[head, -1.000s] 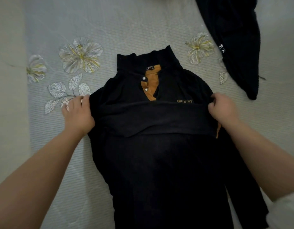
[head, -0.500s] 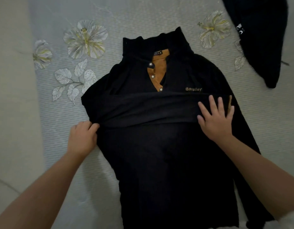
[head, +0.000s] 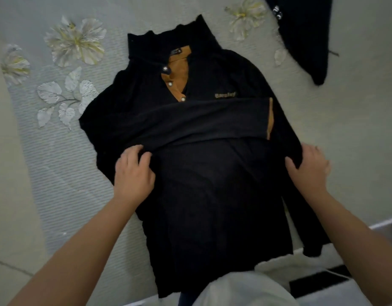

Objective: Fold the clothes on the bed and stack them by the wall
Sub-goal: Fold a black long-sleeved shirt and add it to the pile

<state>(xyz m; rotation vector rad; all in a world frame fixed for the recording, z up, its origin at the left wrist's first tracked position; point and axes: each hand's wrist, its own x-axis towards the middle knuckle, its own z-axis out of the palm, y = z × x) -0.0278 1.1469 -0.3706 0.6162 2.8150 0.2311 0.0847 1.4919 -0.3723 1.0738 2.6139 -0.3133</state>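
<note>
Bare bedspread (head: 47, 173) lies open to the left of the black shirt (head: 212, 195), and more shows to its right; the bed's near edge (head: 345, 250) runs just below the hem. The shirt lies flat mid-bed, long axis collar-to-hem, collar pointing away from the person, one sleeve (head: 201, 122) folded across the chest. Left hand (head: 133, 173) curls its fingers into the cloth under that sleeve; right hand (head: 309, 168) grips the right side edge. Another dark garment (head: 305, 36) lies top right, well apart.
</note>
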